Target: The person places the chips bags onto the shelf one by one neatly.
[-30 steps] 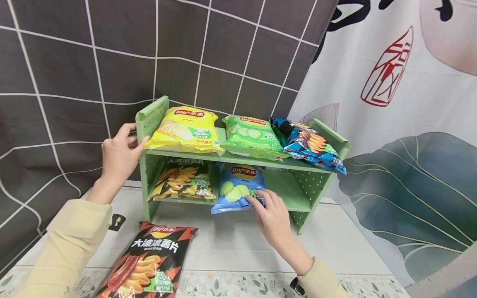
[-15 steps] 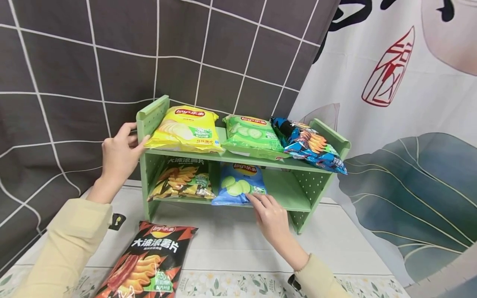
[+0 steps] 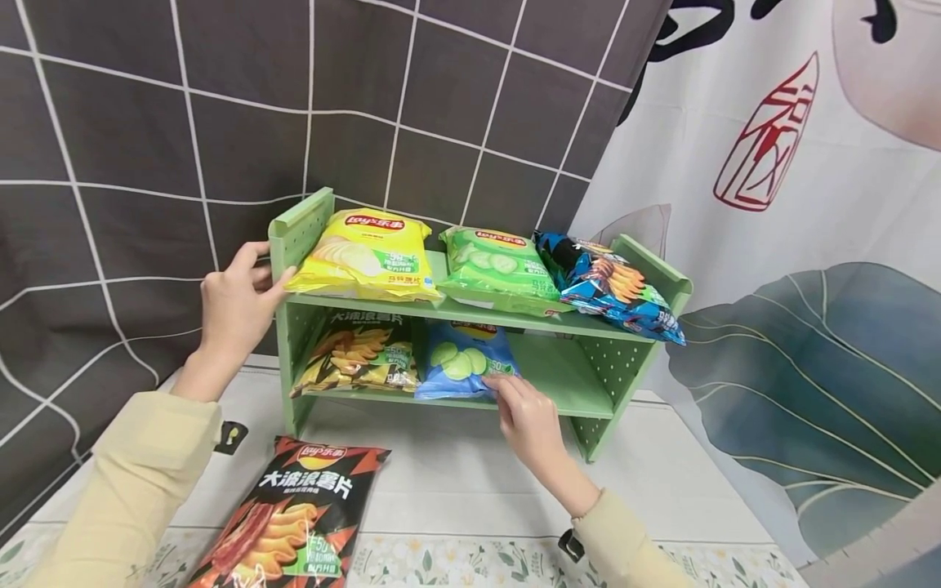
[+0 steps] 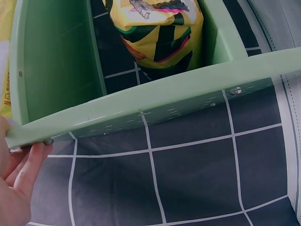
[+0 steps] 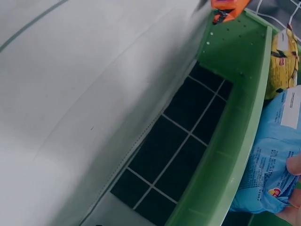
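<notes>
On the lower level of a green two-tier shelf [image 3: 562, 371] sits a blue bag of chips [image 3: 459, 359], its bottom edge at the shelf's front. My right hand [image 3: 531, 420] pinches the bag's lower right corner; in the right wrist view, thumb and fingers press on the blue bag [image 5: 270, 160] at the right edge. My left hand [image 3: 238, 302] grips the upper part of the shelf's left side panel, thumb in front and fingers behind. Left of the blue bag, close against it, lies a black-and-gold bag of chips [image 3: 360, 355].
The top level bears a yellow bag of chips [image 3: 367, 257], a green bag [image 3: 503, 269] and a dark blue bag [image 3: 617, 286] that overhangs the front right. A black-and-red bag of chips [image 3: 294, 514] lies on the white table [image 3: 441, 490] in front. A grid-patterned curtain [image 3: 456, 106] hangs behind.
My right hand has pushed the blue bag deeper onto the lower level and then slightly left, toward the black-and-gold bag. The left hand keeps its grip on the side panel.
</notes>
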Tool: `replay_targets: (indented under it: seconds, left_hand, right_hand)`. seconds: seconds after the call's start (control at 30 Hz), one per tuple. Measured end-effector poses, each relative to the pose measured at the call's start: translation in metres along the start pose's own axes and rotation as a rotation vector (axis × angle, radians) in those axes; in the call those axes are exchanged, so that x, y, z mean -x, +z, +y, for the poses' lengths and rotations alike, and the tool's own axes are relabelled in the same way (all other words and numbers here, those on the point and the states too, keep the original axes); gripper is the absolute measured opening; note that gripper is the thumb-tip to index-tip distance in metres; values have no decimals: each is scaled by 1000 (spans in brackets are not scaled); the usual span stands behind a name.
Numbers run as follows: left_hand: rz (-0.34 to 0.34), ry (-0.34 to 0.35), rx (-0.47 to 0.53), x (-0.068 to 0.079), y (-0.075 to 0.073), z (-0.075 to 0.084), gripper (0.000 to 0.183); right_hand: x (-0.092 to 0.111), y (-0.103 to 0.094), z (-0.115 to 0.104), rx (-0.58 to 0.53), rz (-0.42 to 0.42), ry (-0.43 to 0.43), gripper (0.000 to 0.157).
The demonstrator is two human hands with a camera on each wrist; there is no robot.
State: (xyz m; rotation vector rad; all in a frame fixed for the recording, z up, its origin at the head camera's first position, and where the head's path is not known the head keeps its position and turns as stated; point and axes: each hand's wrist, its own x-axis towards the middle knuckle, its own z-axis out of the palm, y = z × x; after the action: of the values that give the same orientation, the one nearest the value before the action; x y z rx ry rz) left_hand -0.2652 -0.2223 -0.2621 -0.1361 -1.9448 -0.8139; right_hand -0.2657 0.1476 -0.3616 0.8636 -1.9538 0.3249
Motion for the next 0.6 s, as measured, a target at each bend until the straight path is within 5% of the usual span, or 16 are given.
replay_targets:
  seconds: [0.6]
  left_hand:
    - [1,8,0,1,0,0,36]
  right_hand:
    - [-7,8,-6,3,-68,-27,31]
